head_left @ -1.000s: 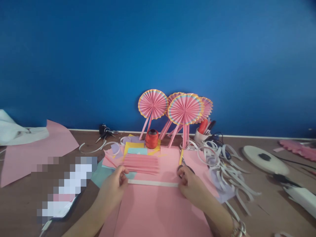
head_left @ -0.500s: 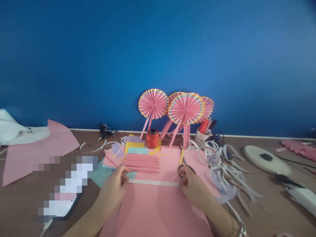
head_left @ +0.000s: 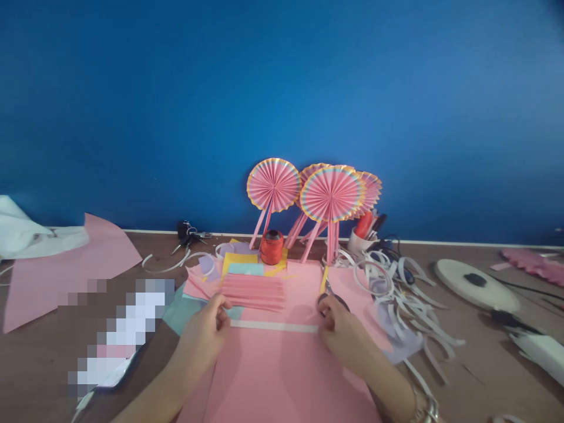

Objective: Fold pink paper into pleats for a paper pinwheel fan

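Observation:
A large pink paper sheet [head_left: 282, 376] lies in front of me, with a narrow white strip [head_left: 273, 326] running along its far edge. My left hand [head_left: 214, 320] pinches that edge at the strip's left end, fingers curled. At the right end my right hand [head_left: 333, 322] grips the same edge between thumb and fingers. Whether the white strip is a folded-over border or a separate piece, I cannot tell. Just beyond lies a pleated pink paper [head_left: 253, 292]. Scissors [head_left: 346, 301] with dark handles are partly hidden behind my right hand.
Several pink pleated paper fans [head_left: 332, 194] stand by the blue wall, behind a red spool [head_left: 272, 248]. Curled white strips [head_left: 400, 305] pile up at right, near a pen cup [head_left: 362, 241] and an oval white device [head_left: 476, 286]. A blurred-out phone [head_left: 123, 341] lies left.

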`<state>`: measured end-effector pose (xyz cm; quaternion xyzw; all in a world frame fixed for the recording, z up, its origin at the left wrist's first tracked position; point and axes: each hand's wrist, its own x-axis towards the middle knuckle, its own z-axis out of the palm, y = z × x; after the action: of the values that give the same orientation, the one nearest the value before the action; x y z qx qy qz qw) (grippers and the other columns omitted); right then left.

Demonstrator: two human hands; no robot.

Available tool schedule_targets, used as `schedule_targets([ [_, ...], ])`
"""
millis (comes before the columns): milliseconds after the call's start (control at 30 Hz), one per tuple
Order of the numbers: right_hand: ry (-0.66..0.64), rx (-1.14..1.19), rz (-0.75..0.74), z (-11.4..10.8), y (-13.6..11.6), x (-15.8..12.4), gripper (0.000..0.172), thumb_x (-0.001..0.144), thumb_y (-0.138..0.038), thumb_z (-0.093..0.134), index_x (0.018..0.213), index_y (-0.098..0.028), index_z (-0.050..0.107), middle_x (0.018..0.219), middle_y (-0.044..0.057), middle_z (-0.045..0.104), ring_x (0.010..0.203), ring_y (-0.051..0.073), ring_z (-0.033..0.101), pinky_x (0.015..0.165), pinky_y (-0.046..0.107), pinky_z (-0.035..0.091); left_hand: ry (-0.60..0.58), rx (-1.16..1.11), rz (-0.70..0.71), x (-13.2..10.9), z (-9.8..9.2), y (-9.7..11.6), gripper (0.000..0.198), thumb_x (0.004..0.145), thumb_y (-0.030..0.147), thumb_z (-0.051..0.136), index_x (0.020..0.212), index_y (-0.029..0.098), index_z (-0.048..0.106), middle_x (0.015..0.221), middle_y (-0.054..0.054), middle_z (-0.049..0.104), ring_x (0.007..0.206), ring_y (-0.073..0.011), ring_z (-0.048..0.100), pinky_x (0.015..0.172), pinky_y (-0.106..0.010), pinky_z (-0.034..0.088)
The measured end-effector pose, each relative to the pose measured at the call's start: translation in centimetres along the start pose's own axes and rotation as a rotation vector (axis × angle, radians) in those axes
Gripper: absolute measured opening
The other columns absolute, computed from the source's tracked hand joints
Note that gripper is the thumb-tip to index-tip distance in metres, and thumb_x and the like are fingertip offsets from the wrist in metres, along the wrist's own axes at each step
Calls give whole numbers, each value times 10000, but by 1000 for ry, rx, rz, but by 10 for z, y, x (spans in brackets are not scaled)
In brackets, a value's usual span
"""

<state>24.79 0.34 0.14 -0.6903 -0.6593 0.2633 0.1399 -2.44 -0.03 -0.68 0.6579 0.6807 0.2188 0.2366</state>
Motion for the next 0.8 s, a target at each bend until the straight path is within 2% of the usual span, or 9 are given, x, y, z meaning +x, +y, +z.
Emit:
schedule_targets([
  [367, 13, -41, 7, -1, -4, -1, 359, 572, 41, 406, 808, -226, 365, 545, -64, 390, 609, 166, 450, 537, 235, 228, 14, 13, 11, 0, 1, -2, 228, 724, 67, 400, 868, 237, 452, 661, 55, 562, 621, -142, 582, 565, -215, 363],
  [800, -8, -5, 33, -3, -5, -2, 350, 584, 27, 417, 825, -222, 374, 576, -60, 416, 597, 155, 448, 538, 230, 239, 11, 45, 36, 1, 2, -3, 250, 698, 60, 392, 865, 237, 452, 651, 51, 562, 623, -149, 581, 564, -217, 360],
])
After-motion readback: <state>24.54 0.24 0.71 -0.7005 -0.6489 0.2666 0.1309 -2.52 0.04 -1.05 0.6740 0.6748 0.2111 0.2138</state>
